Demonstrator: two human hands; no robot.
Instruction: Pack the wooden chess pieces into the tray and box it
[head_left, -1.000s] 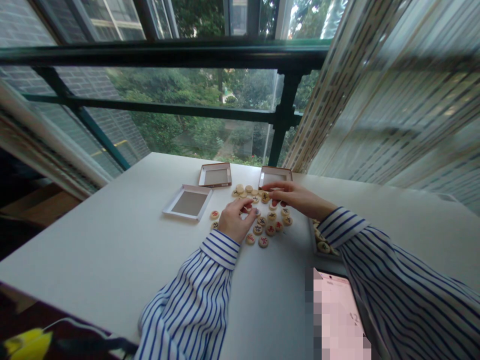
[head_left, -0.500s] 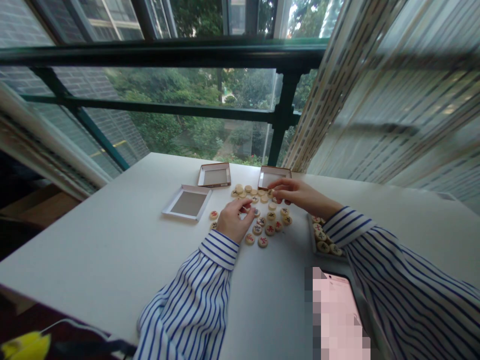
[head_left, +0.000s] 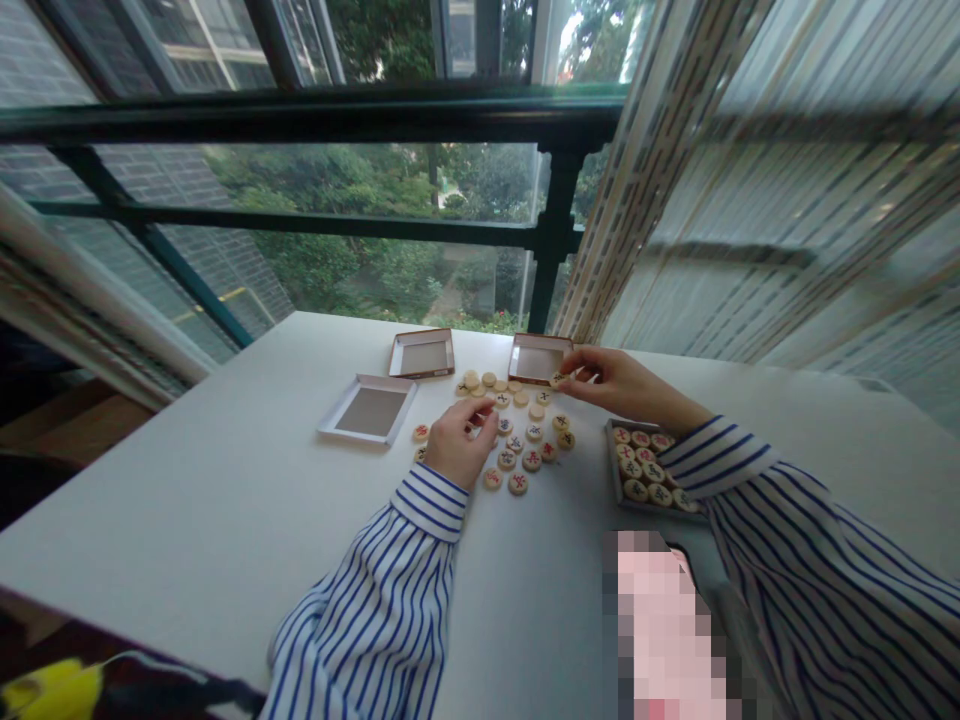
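Round wooden Chinese chess pieces [head_left: 518,483] with red or dark characters lie scattered mid-table, some blank side up. At the far right of the group, my right hand [head_left: 611,385] pinches one Chinese chess piece [head_left: 557,380] between its fingertips, just above the table by a shallow box part. My left hand [head_left: 459,440] rests over the left side of the group, fingers curled and thumb near the index finger; whatever it may hold is hidden. Under my right forearm, a grey box [head_left: 616,480] contains rows of pieces, partly covered by the sleeve.
Two shallow brown-edged box parts [head_left: 453,352] [head_left: 513,360] stand along the table's far side. A white box lid [head_left: 330,430] lies left of the pieces. Near me at the right is a phone with a blurred screen [head_left: 660,620]. Beyond the white table [head_left: 225,480] are a window and green railing [head_left: 337,225].
My right hand has shifted slightly right, and a piece now shows in its fingertips. More of the grey box is visible. My left hand stays over the pieces; the view has shifted a little.
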